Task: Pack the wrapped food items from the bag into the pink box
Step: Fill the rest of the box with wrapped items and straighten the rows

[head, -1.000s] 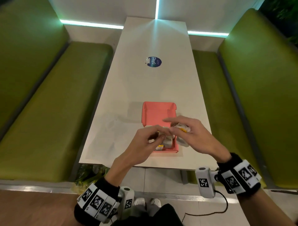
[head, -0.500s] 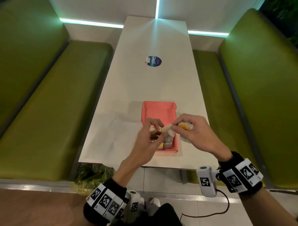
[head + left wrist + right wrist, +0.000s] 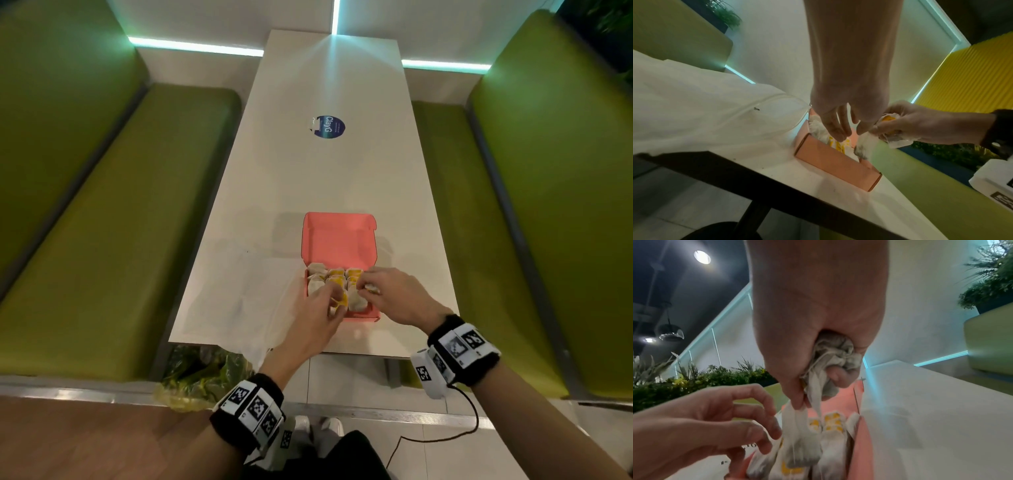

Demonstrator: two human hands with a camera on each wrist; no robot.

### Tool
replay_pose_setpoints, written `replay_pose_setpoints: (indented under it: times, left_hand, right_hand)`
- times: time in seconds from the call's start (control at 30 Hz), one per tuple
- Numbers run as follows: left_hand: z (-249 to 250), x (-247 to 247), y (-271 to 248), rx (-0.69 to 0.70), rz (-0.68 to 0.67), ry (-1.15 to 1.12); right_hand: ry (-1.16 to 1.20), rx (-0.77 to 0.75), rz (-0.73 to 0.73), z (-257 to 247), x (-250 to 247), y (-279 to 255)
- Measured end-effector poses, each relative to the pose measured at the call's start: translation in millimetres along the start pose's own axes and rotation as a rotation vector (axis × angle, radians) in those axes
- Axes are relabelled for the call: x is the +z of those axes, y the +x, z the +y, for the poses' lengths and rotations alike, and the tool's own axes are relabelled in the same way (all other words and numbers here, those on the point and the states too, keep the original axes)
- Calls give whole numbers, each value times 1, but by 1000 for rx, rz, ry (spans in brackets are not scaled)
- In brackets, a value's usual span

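The pink box (image 3: 338,240) lies open near the table's front edge, its tray (image 3: 834,160) filled with several white-and-yellow wrapped items (image 3: 337,275). My right hand (image 3: 363,286) hovers over the tray's right side. It grips one crumpled wrapped item (image 3: 836,350) in the palm, while thumb and forefinger pinch a paper tail (image 3: 801,415) hanging into the box. My left hand (image 3: 334,301) is over the tray's near side, fingers (image 3: 836,129) loosely bent and touching the packed wrappers. The flat clear bag (image 3: 239,291) lies left of the box.
The long white table (image 3: 325,178) carries a round blue sticker (image 3: 329,126) farther back. Green benches (image 3: 113,240) run along both sides. A yellow-green plastic bag (image 3: 202,377) sits on the floor below the table's front left corner.
Both hands have come down from above the box onto its tray. My left hand has released the wrapper tail it pinched; the right still holds its item.
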State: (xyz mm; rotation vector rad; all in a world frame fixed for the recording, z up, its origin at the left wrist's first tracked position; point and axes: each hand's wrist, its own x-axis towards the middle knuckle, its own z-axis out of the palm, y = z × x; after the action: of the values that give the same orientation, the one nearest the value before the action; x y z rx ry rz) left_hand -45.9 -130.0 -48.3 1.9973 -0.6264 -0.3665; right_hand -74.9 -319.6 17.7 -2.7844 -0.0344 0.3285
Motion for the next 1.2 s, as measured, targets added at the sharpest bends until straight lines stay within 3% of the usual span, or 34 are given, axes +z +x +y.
replay_pose_setpoints:
  times: [0.17,0.27,0.33,0.43,0.53,1.2]
  left_hand:
    - [-5,2,-6,38,-28,138]
    - [-7,7,-6,182,20,336]
    - [-9,14,-4,252,-54,465]
    - [-7,26,-4,251,-220,638]
    - [-5,35,-7,238,-275,751]
    - [4,38,-9,219,-281,805]
  right_hand:
    - [-29,4,-94,12,18,13]
    - [-28,35,-118,17,26,19]
    - [-27,54,-111,19,31,21]
    - [-34,83,-71,20,36,20]
    - [-69,103,-39,18,39,20]
    - [-286,30,29,18,49,22]
